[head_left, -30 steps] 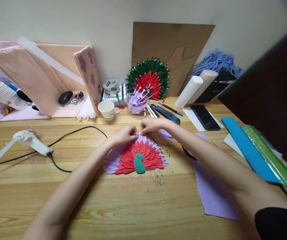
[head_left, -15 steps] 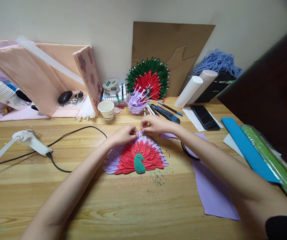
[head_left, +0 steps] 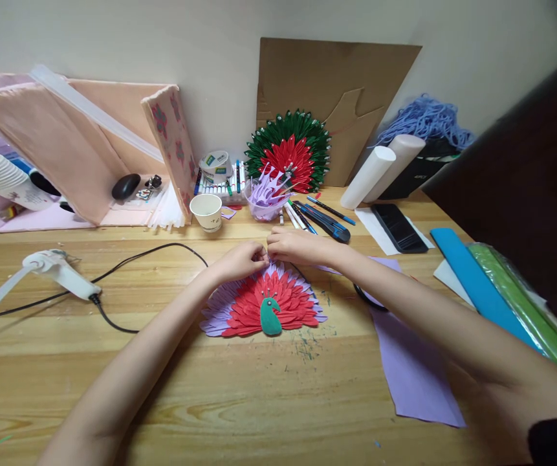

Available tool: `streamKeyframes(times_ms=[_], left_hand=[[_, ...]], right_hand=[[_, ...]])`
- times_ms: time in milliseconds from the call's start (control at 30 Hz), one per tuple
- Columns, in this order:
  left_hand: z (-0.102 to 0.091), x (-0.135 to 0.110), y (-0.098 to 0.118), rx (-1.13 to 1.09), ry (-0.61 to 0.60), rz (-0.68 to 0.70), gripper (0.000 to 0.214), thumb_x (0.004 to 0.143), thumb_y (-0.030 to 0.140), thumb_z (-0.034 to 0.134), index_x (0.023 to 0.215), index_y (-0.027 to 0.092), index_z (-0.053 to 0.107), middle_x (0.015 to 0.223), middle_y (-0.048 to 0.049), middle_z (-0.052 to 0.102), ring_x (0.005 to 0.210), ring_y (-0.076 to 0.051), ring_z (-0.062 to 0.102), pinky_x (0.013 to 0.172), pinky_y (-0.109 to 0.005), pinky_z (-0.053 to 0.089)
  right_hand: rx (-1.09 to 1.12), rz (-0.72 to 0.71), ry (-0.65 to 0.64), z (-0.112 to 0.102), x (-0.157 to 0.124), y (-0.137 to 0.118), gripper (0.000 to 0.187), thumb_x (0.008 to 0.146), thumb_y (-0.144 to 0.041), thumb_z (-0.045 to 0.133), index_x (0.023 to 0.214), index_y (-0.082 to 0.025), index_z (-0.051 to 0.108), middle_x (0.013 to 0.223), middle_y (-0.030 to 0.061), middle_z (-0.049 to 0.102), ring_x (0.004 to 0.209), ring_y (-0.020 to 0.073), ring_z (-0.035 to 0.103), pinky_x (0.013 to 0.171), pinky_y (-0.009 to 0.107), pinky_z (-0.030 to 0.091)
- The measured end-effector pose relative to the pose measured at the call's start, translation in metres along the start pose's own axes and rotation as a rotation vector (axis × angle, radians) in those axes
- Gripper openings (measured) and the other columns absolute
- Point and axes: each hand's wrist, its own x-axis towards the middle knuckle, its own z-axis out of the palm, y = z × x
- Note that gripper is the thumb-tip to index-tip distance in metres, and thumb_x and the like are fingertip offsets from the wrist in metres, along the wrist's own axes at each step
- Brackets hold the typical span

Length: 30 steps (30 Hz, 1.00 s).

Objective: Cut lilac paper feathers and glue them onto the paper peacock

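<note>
The red-and-purple, fan-shaped, felt-like peacock (head_left: 264, 304) looks light, soft; best held by its layered base; left hand (head_left: 251, 261) and right hand (head_left: 282, 246) bunch fingers near its top edge; grip unclear.

Holds left hand (head_left: 248, 260) and right hand (head_left: 288, 246) curled at the upper edge of a green-bodied bird (head_left: 268, 310) — with fingertips close together by purple feathers (head_left: 222, 310). Has a glue gun (head_left: 67, 275) on the table (head_left: 259, 401) to the left, a cup (head_left: 206, 217), bowl (head_left: 266, 212) and knife (head_left: 327, 223) beyond — and a purple sheet (head_left: 416, 375) below the right arm (head_left: 404, 309).
</note>
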Motion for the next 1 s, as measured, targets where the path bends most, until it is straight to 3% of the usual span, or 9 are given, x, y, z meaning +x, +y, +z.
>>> streamKeyframes(times_ms=[333,533,800,1000], left_hand=[[0.000,0.000,-0.002,0.012,-0.005,0.012,0.012,0.075,0.021,0.049,0.077,0.013,0.058,0.073,-0.0028,0.061,0.066,-0.014,0.052,0.061,-0.025,0.039],[0.005,0.002,-0.006,0.058,0.069,0.036,0.013,0.077,0.024,0.048,0.074,0.014,0.055,0.071,-0.0032,0.059,0.065,-0.015,0.052,0.060,-0.025,0.038],[0.004,0.000,-0.005,0.062,0.038,0.034,0.016,0.076,0.026,0.048,0.075,0.014,0.058,0.070,-0.0024,0.059,0.064,-0.014,0.051,0.059,-0.024,0.038],[0.003,0.001,-0.006,0.061,0.033,0.036,0.016,0.076,0.027,0.049,0.076,0.014,0.058,0.072,-0.0026,0.060,0.064,-0.014,0.052,0.059,-0.025,0.038]], right_hand=[[0.028,-0.074,0.010,0.012,0.001,0.011,0.020,0.088,-0.019,0.044,0.079,-0.017,0.062,0.080,0.0040,0.057,0.080,0.0174,0.044,0.068,0.027,0.034],[-0.017,-0.126,0.021,0.012,0.001,0.009,0.019,0.088,-0.017,0.044,0.086,-0.018,0.062,0.085,0.0056,0.058,0.080,0.0182,0.044,0.070,0.029,0.034],[0.120,-0.034,0.179,0.020,-0.017,0.004,0.018,0.088,-0.016,0.043,0.083,-0.015,0.061,0.079,0.0063,0.055,0.081,0.0176,0.044,0.069,0.028,0.037],[0.137,-0.040,0.172,0.027,-0.018,0.003,0.015,0.085,-0.015,0.046,0.084,-0.016,0.061,0.082,0.0067,0.053,0.082,0.0186,0.045,0.070,0.029,0.040]])
